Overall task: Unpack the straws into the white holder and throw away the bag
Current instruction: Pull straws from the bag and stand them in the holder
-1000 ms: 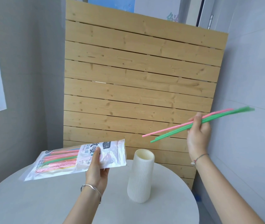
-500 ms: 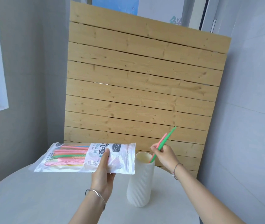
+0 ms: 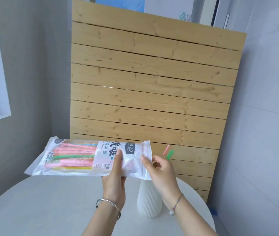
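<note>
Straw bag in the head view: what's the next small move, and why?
Probably slide the right hand into the open end of the clear plastic straw bag and pinch a few more straws. The left hand holds the bag level above the round white table. Many straws are in it, and only a few tips show above the white ribbed holder.

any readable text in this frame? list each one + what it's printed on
"吸": large dark character on the white label of the straw bag.
"吸管": smaller characters below it on the same label.
"Straw": small Latin print beside them; the word before it is cut off.
Dark badge on the bag: light characters, too blurred to read.
Left end of the bag: small logo and print, too small to read.
Teal partial character on the wall above the wooden panel: cut off, unreadable.
</note>
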The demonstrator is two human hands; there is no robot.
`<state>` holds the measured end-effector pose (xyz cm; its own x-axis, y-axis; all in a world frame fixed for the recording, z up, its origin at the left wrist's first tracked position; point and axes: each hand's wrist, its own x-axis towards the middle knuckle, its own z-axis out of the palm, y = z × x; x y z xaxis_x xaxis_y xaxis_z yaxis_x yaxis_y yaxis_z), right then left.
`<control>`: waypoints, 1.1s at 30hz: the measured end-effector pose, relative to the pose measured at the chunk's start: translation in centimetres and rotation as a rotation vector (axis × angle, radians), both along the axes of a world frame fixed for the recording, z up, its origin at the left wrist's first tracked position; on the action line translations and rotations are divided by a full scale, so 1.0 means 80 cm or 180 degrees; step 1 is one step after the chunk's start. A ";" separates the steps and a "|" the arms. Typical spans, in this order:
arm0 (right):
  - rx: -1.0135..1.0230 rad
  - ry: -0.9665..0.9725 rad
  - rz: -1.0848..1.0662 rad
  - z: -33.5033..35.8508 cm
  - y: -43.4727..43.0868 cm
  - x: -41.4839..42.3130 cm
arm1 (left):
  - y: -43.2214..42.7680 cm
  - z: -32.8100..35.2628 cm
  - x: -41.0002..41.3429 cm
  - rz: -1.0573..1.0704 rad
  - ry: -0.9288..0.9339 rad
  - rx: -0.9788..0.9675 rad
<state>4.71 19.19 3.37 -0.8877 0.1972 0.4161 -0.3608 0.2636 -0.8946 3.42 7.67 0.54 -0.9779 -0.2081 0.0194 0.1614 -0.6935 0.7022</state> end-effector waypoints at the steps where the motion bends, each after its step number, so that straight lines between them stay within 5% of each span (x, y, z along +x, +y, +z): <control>1: -0.0023 0.0055 0.0055 -0.002 -0.001 0.001 | -0.003 0.001 -0.001 -0.0032 0.0028 -0.0017; 5: -0.0339 0.0254 0.0392 -0.007 -0.001 0.003 | -0.013 0.013 -0.005 -0.0590 0.0202 0.0409; 9: 0.0296 0.0749 0.0287 -0.020 -0.005 0.006 | -0.005 0.016 -0.006 -0.0935 0.0286 0.1276; 13: 0.0642 0.0878 0.0247 -0.031 -0.002 0.013 | -0.001 0.015 -0.005 -0.0897 0.0309 0.0842; 15: -0.0288 0.0657 0.0083 -0.037 -0.004 0.014 | -0.005 0.017 -0.007 -0.0520 0.0245 0.0498; 18: -0.2752 -0.0428 0.0495 -0.027 -0.005 -0.001 | -0.007 0.025 -0.004 0.0052 0.0096 -0.0215; 22: -0.3708 -0.1087 0.1153 -0.029 -0.015 -0.017 | 0.003 0.033 0.010 0.0407 0.0105 -0.0963; 29: -0.3551 -0.0904 0.1429 -0.032 -0.023 -0.020 | -0.003 0.046 0.021 -0.0119 0.0422 -0.0884; 33: -0.2741 -0.0943 0.1053 -0.027 -0.018 -0.021 | -0.011 0.046 0.019 -0.0198 0.0201 -0.0501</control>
